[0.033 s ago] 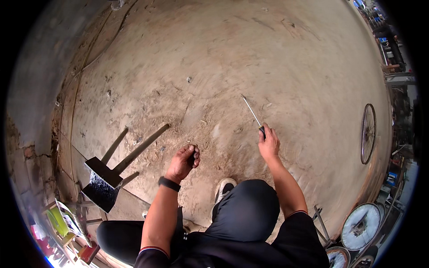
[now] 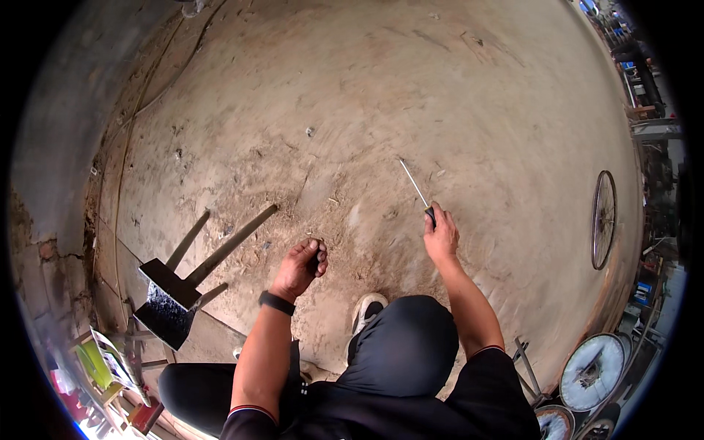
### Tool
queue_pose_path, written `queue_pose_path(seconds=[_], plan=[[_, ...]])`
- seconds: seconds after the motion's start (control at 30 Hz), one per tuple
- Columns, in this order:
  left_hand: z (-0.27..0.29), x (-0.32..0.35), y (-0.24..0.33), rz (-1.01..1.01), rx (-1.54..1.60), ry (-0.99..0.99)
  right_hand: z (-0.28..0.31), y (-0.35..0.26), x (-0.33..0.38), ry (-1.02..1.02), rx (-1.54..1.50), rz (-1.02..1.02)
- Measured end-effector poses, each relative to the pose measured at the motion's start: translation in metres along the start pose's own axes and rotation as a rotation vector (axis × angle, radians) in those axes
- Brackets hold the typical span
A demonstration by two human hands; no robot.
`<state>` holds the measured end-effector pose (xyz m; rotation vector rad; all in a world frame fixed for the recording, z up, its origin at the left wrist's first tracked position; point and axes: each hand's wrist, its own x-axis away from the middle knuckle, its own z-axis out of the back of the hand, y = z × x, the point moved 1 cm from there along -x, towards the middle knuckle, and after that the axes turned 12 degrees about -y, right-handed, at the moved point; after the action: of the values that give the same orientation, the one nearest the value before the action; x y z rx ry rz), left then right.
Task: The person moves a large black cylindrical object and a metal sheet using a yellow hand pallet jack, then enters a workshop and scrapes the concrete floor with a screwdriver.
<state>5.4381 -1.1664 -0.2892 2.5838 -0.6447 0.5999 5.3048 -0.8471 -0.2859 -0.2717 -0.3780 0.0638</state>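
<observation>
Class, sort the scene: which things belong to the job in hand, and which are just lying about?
Belonging to the job:
Screwdriver, held in the right hand
Left hand, curled shut; whether it holds anything is unclear

Seemingly just lying about, untouched:
Spoked bicycle wheel, right
Round white-faced disc, lower right
Black-topped legged stand, left

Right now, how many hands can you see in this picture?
2. The left hand, left of centre, is curled; whether it holds anything is unclear. The right hand, right of centre, holds a screwdriver. No other hands show.
</observation>
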Motion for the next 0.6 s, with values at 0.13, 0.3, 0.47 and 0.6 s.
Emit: queue_pose_path(seconds=[0.13, 0.3, 0.47, 0.6], plan=[[0.007, 0.002, -0.001, 0.017, -0.056, 0.021, -0.001, 0.001, -0.004, 0.069, -0.049, -0.046], [0.004, 0.002, 0.0, 0.042, -0.054, -0.005, -0.007, 0.007, 0.007, 0.07, -0.009, -0.071], [-0.009, -0.017, 0.003, 0.081, -0.068, -0.046, -0.009, 0.014, 0.031, 0.122, -0.141, 0.04], [-0.013, -0.048, -0.006, 0.087, -0.14, -0.033, 0.015, -0.002, 0.073, 0.06, -0.275, 0.146]])
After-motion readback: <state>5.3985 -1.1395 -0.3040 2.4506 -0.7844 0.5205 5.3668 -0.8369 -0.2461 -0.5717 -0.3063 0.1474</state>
